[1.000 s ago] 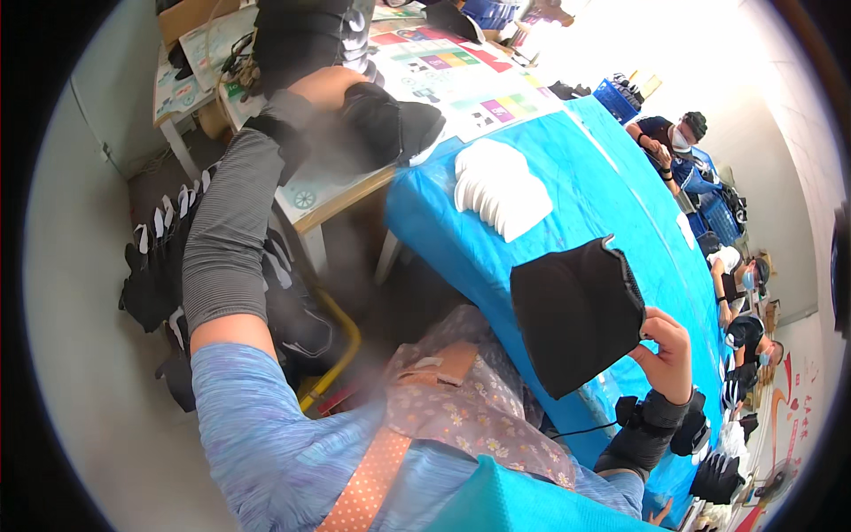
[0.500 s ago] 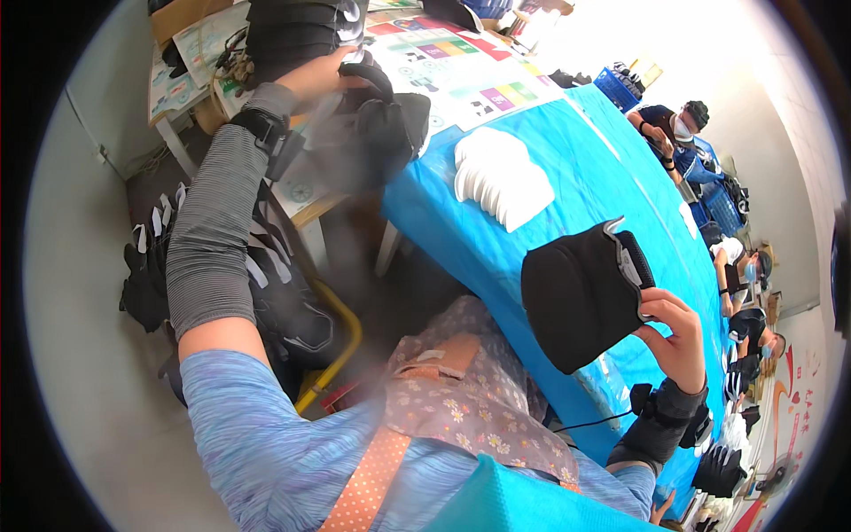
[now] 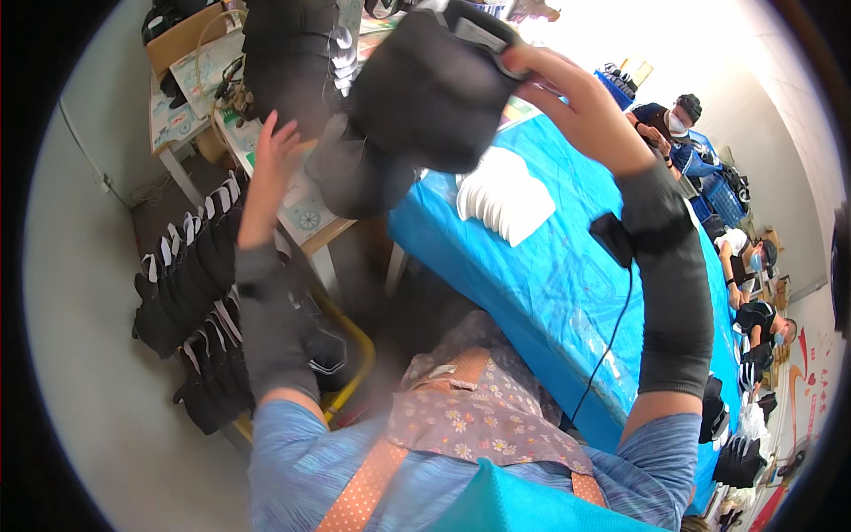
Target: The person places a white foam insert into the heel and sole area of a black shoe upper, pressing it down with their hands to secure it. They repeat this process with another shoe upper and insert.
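Observation:
My right hand (image 3: pixel 567 93) is raised over the far end of the table, closed on the edge of a black shoe upper (image 3: pixel 430 93). A pale label shows at the upper's top edge, near my fingers. To its left, my left hand (image 3: pixel 271 164) is held up with the fingers apart and nothing in it; motion blurs it a little. Between the hands, just below the upper, sits a dark rounded form (image 3: pixel 350 173), blurred and partly covered. Behind my left hand rises a tall stack of black uppers (image 3: pixel 288 53).
A blue-covered table (image 3: pixel 550 293) carries a stack of white curved pieces (image 3: pixel 505 195). Several black uppers hang on a rack (image 3: pixel 208 293) at the left, beside a yellow tube frame (image 3: pixel 355 372). A cable (image 3: pixel 612 346) hangs from my right wrist. Co-workers (image 3: pixel 665 124) sit along the far right.
My right hand has carried the black upper up and left, from over the blue table to the far end. My left hand has come away from the stack, down and left, and is now empty.

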The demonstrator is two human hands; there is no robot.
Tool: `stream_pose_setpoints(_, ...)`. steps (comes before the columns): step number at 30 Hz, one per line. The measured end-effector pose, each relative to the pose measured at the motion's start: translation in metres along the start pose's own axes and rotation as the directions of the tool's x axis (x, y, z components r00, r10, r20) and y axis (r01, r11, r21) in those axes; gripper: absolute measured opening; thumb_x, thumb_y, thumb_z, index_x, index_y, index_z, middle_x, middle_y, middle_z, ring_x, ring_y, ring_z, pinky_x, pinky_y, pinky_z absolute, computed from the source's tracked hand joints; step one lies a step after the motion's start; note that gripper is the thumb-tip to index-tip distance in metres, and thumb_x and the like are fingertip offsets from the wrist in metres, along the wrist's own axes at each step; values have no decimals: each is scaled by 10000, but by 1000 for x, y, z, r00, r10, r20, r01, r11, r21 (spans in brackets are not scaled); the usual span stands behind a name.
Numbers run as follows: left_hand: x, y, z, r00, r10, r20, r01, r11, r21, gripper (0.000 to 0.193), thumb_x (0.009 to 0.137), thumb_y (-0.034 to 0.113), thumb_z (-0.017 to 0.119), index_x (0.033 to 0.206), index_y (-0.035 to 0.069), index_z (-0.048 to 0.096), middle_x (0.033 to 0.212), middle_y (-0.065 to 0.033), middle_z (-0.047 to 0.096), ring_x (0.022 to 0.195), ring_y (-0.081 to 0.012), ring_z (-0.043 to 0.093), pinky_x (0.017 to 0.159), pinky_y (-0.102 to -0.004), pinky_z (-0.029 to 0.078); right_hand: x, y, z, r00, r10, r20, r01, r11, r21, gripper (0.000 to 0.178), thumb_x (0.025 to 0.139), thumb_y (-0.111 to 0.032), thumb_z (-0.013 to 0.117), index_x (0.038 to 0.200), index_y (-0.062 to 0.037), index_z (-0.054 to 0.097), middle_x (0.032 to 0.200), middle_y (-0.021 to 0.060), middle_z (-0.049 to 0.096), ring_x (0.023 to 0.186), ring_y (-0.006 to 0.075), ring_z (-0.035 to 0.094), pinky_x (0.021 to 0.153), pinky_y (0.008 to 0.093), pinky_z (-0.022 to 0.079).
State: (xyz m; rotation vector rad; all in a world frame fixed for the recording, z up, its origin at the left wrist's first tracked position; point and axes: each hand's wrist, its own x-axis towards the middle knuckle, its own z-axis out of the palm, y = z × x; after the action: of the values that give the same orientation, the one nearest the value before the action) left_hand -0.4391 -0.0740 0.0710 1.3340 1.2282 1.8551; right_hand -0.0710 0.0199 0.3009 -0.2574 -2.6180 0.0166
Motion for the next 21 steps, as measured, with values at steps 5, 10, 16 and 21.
stream_pose_setpoints(5, -64, -50, 43, 965, 138, -225, -51, 934, 354, 1038, 747, 179, 848, 1552, 60, 204, 1517, -158, 399, 1366, -271, 423, 1121, -391, 339, 71, 29, 59, 989, -148, -5, 144, 971, -189, 244, 995, -148, 583, 1208, -27, 587, 1128, 130, 631, 1016, 324, 626, 904, 352, 506)
stream_pose_setpoints(10, -57, -23, 66, 980, 163, -111, -120, 940, 320, 991, 689, 200, 897, 1456, -33, 316, 1421, -188, 487, 1281, -290, 510, 1057, -378, 419, 107, 9, 92, 978, -49, 204, 72, 992, -103, 263, 980, -218, 610, 1189, -59, 599, 1041, 132, 619, 945, 303, 638, 852, 359, 525)
stream_pose_setpoints(16, -60, -26, 56, 984, 111, -139, -72, 964, 257, 678, 709, 126, 853, 1287, -19, 529, 1207, -154, 640, 1124, -278, 609, 948, -391, 478, 113, -26, 111, 943, -88, 321, 142, 979, -148, 298, 961, -262, 628, 1207, -95, 609, 1028, 103, 664, 881, 275, 674, 783, 358, 546)
stream_pose_setpoints(21, -53, -14, 64, 981, 153, -121, -106, 939, 327, 770, 720, 191, 868, 1344, -43, 481, 1256, -182, 626, 1152, -283, 613, 983, -365, 475, 94, 2, 121, 950, -89, 299, 164, 958, -234, 224, 953, -216, 626, 1132, -81, 621, 1027, 107, 660, 919, 303, 663, 798, 365, 536)
